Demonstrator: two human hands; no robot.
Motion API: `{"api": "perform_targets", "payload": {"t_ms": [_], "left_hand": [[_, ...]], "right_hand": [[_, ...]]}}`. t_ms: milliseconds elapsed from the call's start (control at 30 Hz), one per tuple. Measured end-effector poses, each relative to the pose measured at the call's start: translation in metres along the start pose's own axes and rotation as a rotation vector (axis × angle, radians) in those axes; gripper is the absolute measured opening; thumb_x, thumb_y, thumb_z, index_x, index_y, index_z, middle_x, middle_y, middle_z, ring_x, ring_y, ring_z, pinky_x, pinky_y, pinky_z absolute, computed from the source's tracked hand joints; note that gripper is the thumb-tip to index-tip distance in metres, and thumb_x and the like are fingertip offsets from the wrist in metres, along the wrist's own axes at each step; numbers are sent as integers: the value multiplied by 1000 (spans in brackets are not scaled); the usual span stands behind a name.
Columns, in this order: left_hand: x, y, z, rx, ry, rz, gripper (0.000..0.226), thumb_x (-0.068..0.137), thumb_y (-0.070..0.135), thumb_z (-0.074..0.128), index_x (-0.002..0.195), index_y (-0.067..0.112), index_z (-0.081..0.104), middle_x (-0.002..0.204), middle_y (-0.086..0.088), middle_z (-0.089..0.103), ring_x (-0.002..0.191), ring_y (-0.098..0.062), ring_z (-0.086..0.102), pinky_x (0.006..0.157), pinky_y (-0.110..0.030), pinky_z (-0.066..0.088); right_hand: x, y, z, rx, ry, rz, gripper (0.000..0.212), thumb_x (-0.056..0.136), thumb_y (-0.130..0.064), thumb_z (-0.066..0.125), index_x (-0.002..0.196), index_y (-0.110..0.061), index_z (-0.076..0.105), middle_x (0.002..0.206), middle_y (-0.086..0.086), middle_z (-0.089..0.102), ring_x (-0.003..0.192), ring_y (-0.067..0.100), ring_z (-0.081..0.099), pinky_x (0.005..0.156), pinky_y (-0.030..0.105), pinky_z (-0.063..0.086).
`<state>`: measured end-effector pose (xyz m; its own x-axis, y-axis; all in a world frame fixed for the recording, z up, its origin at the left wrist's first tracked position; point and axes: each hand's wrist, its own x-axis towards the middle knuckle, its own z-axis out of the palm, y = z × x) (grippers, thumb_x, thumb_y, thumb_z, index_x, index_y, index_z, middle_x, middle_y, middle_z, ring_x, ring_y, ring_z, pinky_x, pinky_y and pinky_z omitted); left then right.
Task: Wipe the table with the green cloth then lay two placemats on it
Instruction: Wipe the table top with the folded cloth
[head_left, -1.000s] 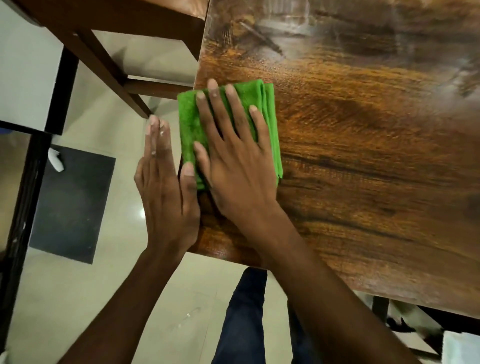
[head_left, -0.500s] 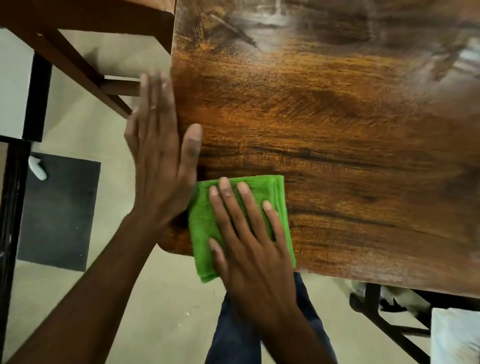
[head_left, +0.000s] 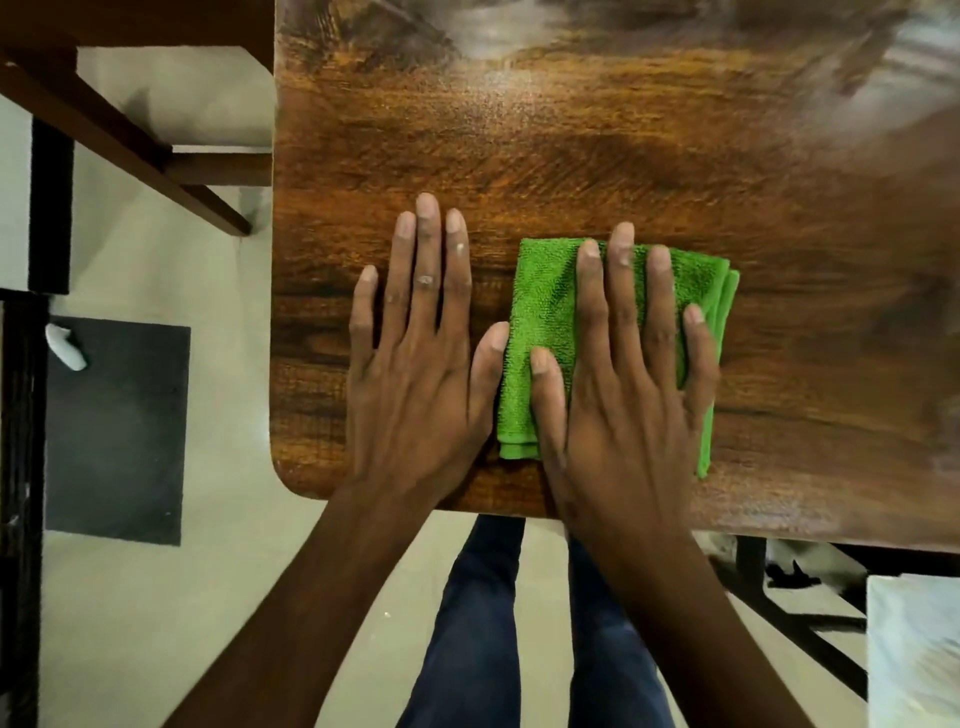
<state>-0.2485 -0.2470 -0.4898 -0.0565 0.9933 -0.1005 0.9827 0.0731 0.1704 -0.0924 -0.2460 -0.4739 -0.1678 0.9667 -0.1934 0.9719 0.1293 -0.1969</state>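
Right hand (head_left: 623, 384) is flat on the green cloth (head_left: 545, 317), fingers (head_left: 621, 270) stretched out and spread, pressing the folded square down onto the wooden surface (head_left: 571, 156). Nothing is gripped there; it is an open palm pinning the cloth, thumb lying along the cloth's near-left part. The cloth shows beyond the fingertips, out past the little finger and down beside the thumb, with its folded layers stacked at the edge to the right of the fingers.

Left hand (head_left: 421, 374) lies just beside it, also flat and open, holding nothing, palm straight on the bare wood. Its thumb comes right up to the cloth's left edge; whether it actually touches is hard to call from here.

Both hands sit close to the surface's near edge, not far from the rounded corner out to the left of the left fingers.

Progress, as I read it: this is the wiping stage, with the wood beyond the fingertips showing a hazy sheen that could be dampness or only glare. No placemats are in view anywhere, so the second half looks wholly undone: finish wiping, put the cloth aside, fetch two mats and lay them.
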Motion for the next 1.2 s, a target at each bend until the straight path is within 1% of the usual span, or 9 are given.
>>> {"api": "perform_targets", "payload": {"t_ms": [167, 300, 433, 533, 700, 900, 967, 1067, 1200], "left_hand": [[-1, -2, 0, -5, 11, -6, 67, 111, 41, 16, 171, 12, 3, 179, -8, -3, 166, -19, -4, 133, -49, 11], [0, -5, -1, -36, 18, -3, 65, 111, 32, 19, 171, 12, 5, 179, -6, -2, 166, -17, -2, 133, -49, 11], [-21, -18, -6, 4, -3, 6, 64, 110, 31, 18, 170, 11, 6, 179, -6, 0, 166, -18, 0, 133, -51, 12], [-49, -36, -10, 29, -17, 8, 64, 110, 29, 18, 170, 9, 10, 179, -7, 3, 166, -21, 4, 133, -53, 14], [-76, -66, -16, -8, -9, -85, 63, 110, 28, 18, 169, 5, 16, 179, -8, 8, 166, -24, 10, 130, -60, 17], [-45, -71, -21, -64, 77, -174, 64, 112, 36, 13, 169, 9, 18, 178, -6, 15, 166, -19, 10, 131, -55, 14], [-33, -66, -23, -99, 76, -148, 63, 112, 33, 15, 169, 9, 20, 178, -6, 16, 166, -18, 10, 130, -56, 14], [-31, -45, -26, -119, 34, -61, 62, 111, 28, 20, 168, 4, 21, 177, -11, 16, 166, -21, 11, 131, -54, 14], [-43, 2, -20, -138, -63, 64, 64, 110, 28, 22, 168, 1, 15, 178, -11, 8, 166, -24, 9, 132, -53, 15]], "right_hand": [[29, 1, -1, -9, 34, -65, 70, 113, -52, 19, 170, -21, -5, 179, 2, -9, 165, 20, -8, 133, 48, 7], [55, -12, 1, 19, 56, -142, 67, 114, -49, 16, 170, -19, -5, 179, 2, -9, 165, 22, -8, 133, 48, 6], [48, -21, 5, 66, 29, -174, 68, 114, -47, 17, 170, -17, -6, 178, 5, -10, 165, 25, -10, 132, 50, 6], [26, -40, 13, 112, -14, -254, 70, 114, -48, 21, 170, -16, -7, 178, 7, -12, 165, 27, -11, 132, 51, 7], [-4, -78, 29, 176, -57, -332, 71, 115, -46, 25, 170, -14, -5, 178, 9, -12, 165, 28, -10, 132, 51, 8], [41, -99, 26, 186, -4, -343, 67, 115, -42, 24, 170, -13, -1, 179, 6, -7, 165, 24, -8, 131, 48, 4], [47, -95, 23, 177, -10, -340, 65, 115, -40, 21, 170, -13, -1, 179, 5, -7, 165, 23, -8, 131, 47, 3], [30, -75, 18, 183, -40, -325, 63, 116, -39, 18, 170, -13, -4, 179, 5, -10, 165, 21, -11, 132, 46, 4], [-3, -21, 7, 157, -58, -236, 62, 116, -39, 20, 171, -18, -1, 179, -1, -9, 165, 18, -10, 133, 45, 8]]}}
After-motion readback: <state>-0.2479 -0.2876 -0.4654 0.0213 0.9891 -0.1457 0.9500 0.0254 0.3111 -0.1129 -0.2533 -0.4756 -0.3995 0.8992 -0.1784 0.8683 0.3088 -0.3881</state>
